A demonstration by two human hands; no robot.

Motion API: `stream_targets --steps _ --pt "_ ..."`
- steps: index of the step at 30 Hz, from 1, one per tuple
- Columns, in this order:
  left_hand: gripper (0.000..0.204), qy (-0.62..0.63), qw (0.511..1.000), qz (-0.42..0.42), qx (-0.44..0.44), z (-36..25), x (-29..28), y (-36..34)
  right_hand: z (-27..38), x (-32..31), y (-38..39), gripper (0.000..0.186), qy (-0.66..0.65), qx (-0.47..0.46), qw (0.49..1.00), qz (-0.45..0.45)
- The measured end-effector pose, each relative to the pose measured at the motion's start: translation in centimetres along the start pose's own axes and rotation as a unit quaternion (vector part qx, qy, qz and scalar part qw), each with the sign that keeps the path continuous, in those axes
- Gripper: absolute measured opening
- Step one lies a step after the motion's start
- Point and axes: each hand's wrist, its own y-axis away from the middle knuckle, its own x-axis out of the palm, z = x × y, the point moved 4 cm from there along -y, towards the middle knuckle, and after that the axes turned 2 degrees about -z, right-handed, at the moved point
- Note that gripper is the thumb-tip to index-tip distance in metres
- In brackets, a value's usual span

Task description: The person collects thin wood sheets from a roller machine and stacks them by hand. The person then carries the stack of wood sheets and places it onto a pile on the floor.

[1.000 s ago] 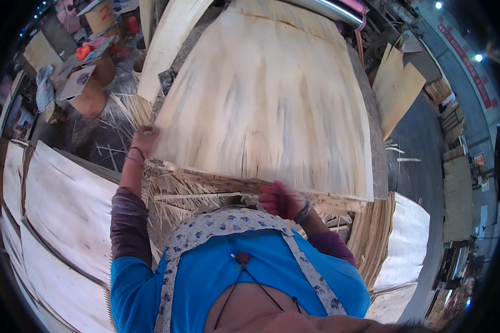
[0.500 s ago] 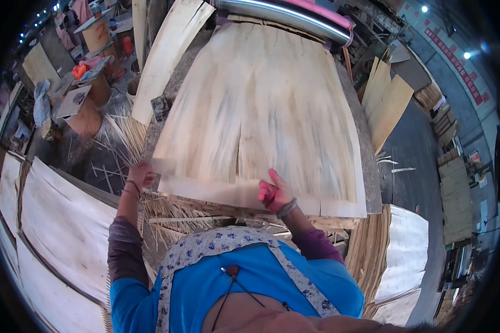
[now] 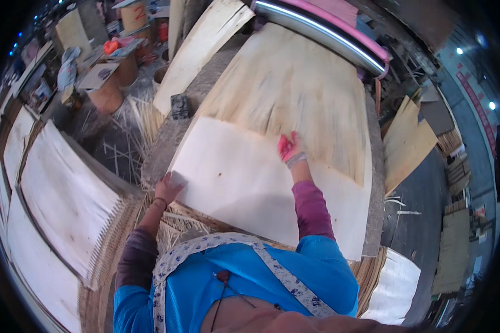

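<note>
My right hand (image 3: 289, 149), red on its fingers, is curled closed at the near edge of a grainy, streaked veneer sheet (image 3: 294, 77) lying over a pale sheet (image 3: 233, 183) on the stack. The grainy sheet's edge is slightly blurred. My left hand (image 3: 168, 188) rests at the pale sheet's left edge, fingers apart. A small dark block (image 3: 180, 106) sits on the bench (image 3: 156, 161) left of the sheets.
A metal roller with pink covering (image 3: 322, 33) crosses the far end. A long veneer strip (image 3: 200, 55) lies at left. Veneer stacks (image 3: 61, 194) flank me. Loose strips (image 3: 141, 116) litter the floor. A leaning sheet (image 3: 405, 144) stands at right, drums (image 3: 105, 97) back left.
The grainy sheet's near edge has moved away from me with my right hand, exposing the pale sheet. My left hand stays at the left edge; the view has shifted.
</note>
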Motion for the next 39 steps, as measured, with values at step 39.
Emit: stream_targets --steps 39 --pt "0.027 0.336 0.937 0.039 -0.084 -3.4 -8.6 -2.9 -12.3 -5.4 27.4 0.041 0.128 0.08 0.986 0.067"
